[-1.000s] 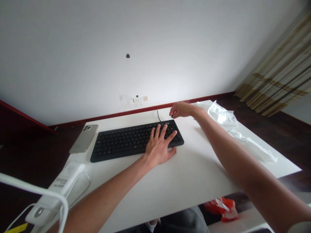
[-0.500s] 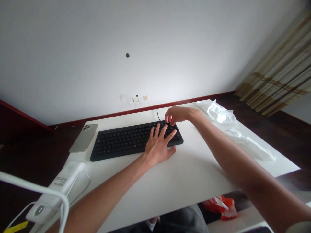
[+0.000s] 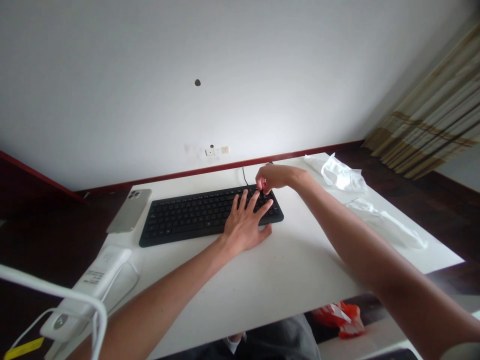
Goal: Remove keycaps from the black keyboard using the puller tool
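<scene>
A black keyboard (image 3: 187, 215) lies at a slight slant on the white table, its cable running off the far edge. My left hand (image 3: 245, 220) rests on its right part, fingers spread over the keys and thumb on the tabletop. Just beyond it, my right hand (image 3: 268, 177) is bent down at the wrist over the keyboard's far right corner. The fingers of that hand are curled together, with the tips at the keys. Whatever they may pinch is too small or hidden to make out.
A phone (image 3: 129, 212) lies face down left of the keyboard. Nearer me is a white power strip (image 3: 86, 290) with white cables (image 3: 75, 295). Crumpled white plastic bags (image 3: 343, 175) lie along the table's right side. Below the front edge sits a red bag (image 3: 343, 317).
Almost nothing differs. My right hand has shifted very slightly at the keyboard's far right corner; my left hand stays in place. The view has tilted a touch.
</scene>
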{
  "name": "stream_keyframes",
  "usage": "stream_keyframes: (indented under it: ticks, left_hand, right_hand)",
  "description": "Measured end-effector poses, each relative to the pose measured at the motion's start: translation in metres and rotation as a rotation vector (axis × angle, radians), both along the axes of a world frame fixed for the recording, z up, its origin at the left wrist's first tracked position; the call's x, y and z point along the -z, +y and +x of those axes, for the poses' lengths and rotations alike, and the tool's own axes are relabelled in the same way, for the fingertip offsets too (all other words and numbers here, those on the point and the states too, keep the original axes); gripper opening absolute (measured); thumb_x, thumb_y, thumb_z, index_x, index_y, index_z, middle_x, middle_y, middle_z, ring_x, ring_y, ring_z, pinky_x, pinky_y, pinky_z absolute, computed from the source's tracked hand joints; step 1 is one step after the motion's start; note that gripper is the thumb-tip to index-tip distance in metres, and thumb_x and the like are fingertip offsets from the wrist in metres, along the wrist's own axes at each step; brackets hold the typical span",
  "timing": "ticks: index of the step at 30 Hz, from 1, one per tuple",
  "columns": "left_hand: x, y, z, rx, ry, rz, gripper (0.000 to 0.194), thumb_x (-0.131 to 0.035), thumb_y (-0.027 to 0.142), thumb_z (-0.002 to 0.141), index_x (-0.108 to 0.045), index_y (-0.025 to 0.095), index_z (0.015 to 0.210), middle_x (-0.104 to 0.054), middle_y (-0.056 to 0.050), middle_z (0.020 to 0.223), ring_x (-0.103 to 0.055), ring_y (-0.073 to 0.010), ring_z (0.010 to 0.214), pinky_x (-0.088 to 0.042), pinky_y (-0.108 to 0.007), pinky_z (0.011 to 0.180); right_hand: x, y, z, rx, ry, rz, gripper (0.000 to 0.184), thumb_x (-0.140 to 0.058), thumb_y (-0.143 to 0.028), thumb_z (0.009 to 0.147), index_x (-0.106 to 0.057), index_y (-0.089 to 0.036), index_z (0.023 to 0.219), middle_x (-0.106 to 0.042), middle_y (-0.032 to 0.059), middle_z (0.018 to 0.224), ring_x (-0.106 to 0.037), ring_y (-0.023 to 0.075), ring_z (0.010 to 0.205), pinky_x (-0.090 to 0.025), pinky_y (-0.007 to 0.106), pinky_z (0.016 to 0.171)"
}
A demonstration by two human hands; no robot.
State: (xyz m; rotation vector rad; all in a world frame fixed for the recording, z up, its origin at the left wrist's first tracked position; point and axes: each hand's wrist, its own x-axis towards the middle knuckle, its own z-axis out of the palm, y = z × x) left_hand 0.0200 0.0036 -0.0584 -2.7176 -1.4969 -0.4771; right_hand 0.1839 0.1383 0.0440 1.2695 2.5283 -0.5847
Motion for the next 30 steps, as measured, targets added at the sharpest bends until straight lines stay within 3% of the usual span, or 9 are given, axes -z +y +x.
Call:
stream_keyframes:
  ticks: [18, 25, 30]
  left_hand:
    - [0.0, 0.001, 0.0, 0.001, -0.003, -0.006, 0.068, -0.056, 0.054, 0.094, -0.038, 0.035, 0.158, -0.029, -0.007, 0.167, -0.022, -0.0424, 0.154, -0.019, -0.063, 0.124]
    - [-0.002, 0.0, 0.0, 0.005, 0.014, -0.024, 0.069, -0.057, 0.053, 0.095, -0.036, 0.036, 0.158, -0.023, -0.005, 0.17, -0.021, -0.0421, 0.155, -0.02, -0.064, 0.124]
    - [-0.006, 0.007, 0.001, 0.037, 0.039, -0.031, 0.072, -0.059, 0.051, 0.092, -0.034, 0.039, 0.158, -0.017, -0.003, 0.172, -0.019, -0.0434, 0.155, -0.019, -0.066, 0.123]
  right_hand:
    - [0.0, -0.005, -0.005, -0.006, -0.024, 0.028, 0.028, -0.077, -0.01, 0.076, -0.079, -0.019, 0.102, -0.078, 0.0059, 0.094, -0.07, 0.0252, 0.098, -0.051, 0.03, 0.074]
    - [-0.017, -0.003, 0.009, 0.091, 0.017, 0.033, 0.029, -0.074, -0.028, 0.084, -0.075, -0.024, 0.112, -0.076, 0.0044, 0.117, -0.07, 0.0246, 0.102, -0.052, 0.031, 0.073]
    - [-0.022, 0.005, 0.027, 0.151, 0.07, 0.113, 0.031, -0.071, -0.042, 0.086, -0.076, -0.028, 0.113, -0.075, 0.006, 0.118, -0.07, 0.0272, 0.099, -0.052, 0.036, 0.076]
